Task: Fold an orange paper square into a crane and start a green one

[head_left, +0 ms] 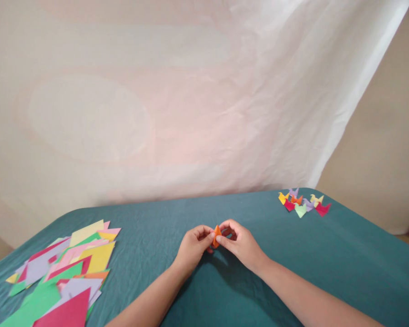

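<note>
Orange folded paper, both hands pinching

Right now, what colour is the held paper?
Orange; the folded paper shows in the head view.

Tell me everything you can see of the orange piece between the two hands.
The orange piece is small, plain and folded, apparently of paper, narrow and tapering to a point at the top. It is held roughly upright between the left hand and the right hand, over the green tablecloth. Both hands cover part of its outline.
</note>
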